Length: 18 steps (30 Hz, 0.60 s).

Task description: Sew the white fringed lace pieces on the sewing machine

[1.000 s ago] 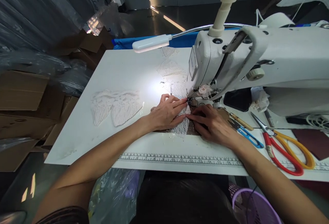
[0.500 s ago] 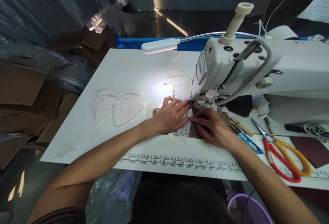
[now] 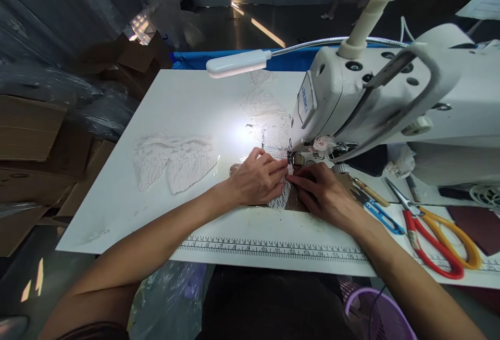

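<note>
A strip of white lace (image 3: 276,201) runs under the presser foot (image 3: 297,159) of a white sewing machine (image 3: 328,90). My left hand (image 3: 261,177) lies on the lace just left of the foot, palm down, fingers laid out and slightly bent. On the other side, my right hand (image 3: 322,189) has thumb and forefinger pinched on the lace's edge in front of the foot. Both hands' fingertips nearly meet there, and the needle point is hidden. More lace trails behind the foot toward the table's far edge. A separate lace piece (image 3: 175,160) lies flat to the left.
A lit lamp (image 3: 236,64) hangs over the white table (image 3: 117,199). Right of my hands lie red-and-orange scissors (image 3: 433,230), blue-handled snips (image 3: 385,217) and a wooden-handled tool (image 3: 371,191). A printed ruler (image 3: 273,249) follows the front edge. Cardboard boxes (image 3: 31,137) stand left; a purple basket (image 3: 380,309) stands below.
The view has shifted slightly. My left fingers are drawn in a little more beside the presser foot. My right hand keeps its pinch in nearly the same place.
</note>
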Available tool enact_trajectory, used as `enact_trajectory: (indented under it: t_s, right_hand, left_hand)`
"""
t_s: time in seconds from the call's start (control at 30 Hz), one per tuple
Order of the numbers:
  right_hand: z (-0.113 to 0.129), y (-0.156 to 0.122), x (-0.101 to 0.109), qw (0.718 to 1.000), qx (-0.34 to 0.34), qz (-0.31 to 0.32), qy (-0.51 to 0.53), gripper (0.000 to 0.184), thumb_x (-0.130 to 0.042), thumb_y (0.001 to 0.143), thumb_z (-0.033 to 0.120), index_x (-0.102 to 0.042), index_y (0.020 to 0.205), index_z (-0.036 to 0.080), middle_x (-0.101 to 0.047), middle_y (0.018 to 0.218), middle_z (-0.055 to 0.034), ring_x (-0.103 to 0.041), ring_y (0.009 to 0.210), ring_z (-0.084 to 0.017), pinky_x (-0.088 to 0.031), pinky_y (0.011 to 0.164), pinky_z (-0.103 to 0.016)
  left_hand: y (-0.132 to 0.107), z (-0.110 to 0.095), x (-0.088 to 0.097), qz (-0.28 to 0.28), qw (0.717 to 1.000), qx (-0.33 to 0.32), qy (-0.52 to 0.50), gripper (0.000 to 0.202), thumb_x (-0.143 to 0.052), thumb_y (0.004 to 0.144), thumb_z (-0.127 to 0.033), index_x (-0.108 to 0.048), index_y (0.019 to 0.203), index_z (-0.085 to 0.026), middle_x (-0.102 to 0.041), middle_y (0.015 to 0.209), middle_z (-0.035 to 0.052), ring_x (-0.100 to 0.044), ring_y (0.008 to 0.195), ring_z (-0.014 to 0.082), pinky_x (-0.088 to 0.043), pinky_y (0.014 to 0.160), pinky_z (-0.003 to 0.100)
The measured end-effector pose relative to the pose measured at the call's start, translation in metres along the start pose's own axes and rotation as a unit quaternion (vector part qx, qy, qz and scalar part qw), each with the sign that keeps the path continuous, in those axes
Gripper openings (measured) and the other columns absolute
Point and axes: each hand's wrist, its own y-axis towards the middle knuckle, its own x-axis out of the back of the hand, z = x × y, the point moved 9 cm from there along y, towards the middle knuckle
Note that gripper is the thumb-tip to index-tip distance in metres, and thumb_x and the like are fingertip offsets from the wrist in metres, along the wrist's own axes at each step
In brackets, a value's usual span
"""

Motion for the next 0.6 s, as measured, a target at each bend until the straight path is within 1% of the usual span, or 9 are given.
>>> enact_trajectory:
  t_s: [0.17, 0.3, 0.4, 0.47, 0.6]
  right_hand:
    - [-0.0027, 0.0037, -0.0009, 1.000, -0.006, -0.013, -0.014, 0.035, -0.047, 0.095, 0.018, -0.064, 0.126, 0.019, -0.059, 0.105, -0.0142, -0.060, 0.093, -0.027, -0.055, 0.082, -0.046]
    - [-0.0031, 0.0051, -0.0003, 0.999, -0.006, -0.031, -0.026, 0.036, -0.046, 0.095, 0.019, -0.063, 0.126, 0.016, -0.058, 0.107, -0.0168, -0.057, 0.096, -0.029, -0.055, 0.081, -0.046]
    - [-0.0060, 0.0060, -0.0015, 0.999, -0.023, -0.029, -0.034, 0.037, -0.046, 0.094, 0.019, -0.062, 0.128, 0.018, -0.056, 0.113, -0.0184, -0.054, 0.103, -0.032, -0.054, 0.083, -0.047]
    - [-0.0084, 0.0071, -0.0031, 0.998, -0.036, -0.021, -0.042, 0.038, -0.046, 0.094, 0.019, -0.061, 0.129, 0.019, -0.056, 0.113, -0.0180, -0.054, 0.103, -0.032, -0.054, 0.084, -0.048]
    - [-0.0093, 0.0095, -0.0055, 0.998, -0.024, -0.019, -0.053, 0.036, -0.044, 0.095, 0.018, -0.061, 0.127, 0.018, -0.060, 0.101, -0.0154, -0.056, 0.099, -0.030, -0.053, 0.085, -0.046]
  left_hand:
    - [0.0014, 0.0016, -0.0017, 0.023, 1.000, 0.018, 0.011, 0.036, -0.043, 0.098, -0.033, -0.064, 0.118, -0.012, -0.060, 0.133, 0.0144, -0.060, 0.099, 0.0268, -0.042, 0.086, 0.046]
    - [0.0031, 0.0034, -0.0033, 0.048, 0.998, 0.037, 0.015, 0.039, -0.041, 0.099, -0.035, -0.062, 0.121, -0.010, -0.057, 0.136, 0.0167, -0.059, 0.103, 0.0287, -0.042, 0.086, 0.047]
    - [0.0044, 0.0054, -0.0050, 0.059, 0.997, 0.052, 0.015, 0.041, -0.040, 0.099, -0.035, -0.060, 0.124, -0.010, -0.058, 0.135, 0.0169, -0.058, 0.105, 0.0289, -0.041, 0.086, 0.046]
    - [0.0050, 0.0070, -0.0061, 0.057, 0.996, 0.063, 0.018, 0.041, -0.041, 0.099, -0.035, -0.059, 0.126, -0.010, -0.059, 0.132, 0.0170, -0.057, 0.104, 0.0286, -0.041, 0.086, 0.045]
    - [0.0053, 0.0092, -0.0083, 0.035, 0.995, 0.089, 0.025, 0.040, -0.041, 0.100, -0.035, -0.058, 0.125, -0.010, -0.061, 0.127, 0.0161, -0.056, 0.105, 0.0278, -0.040, 0.087, 0.045]
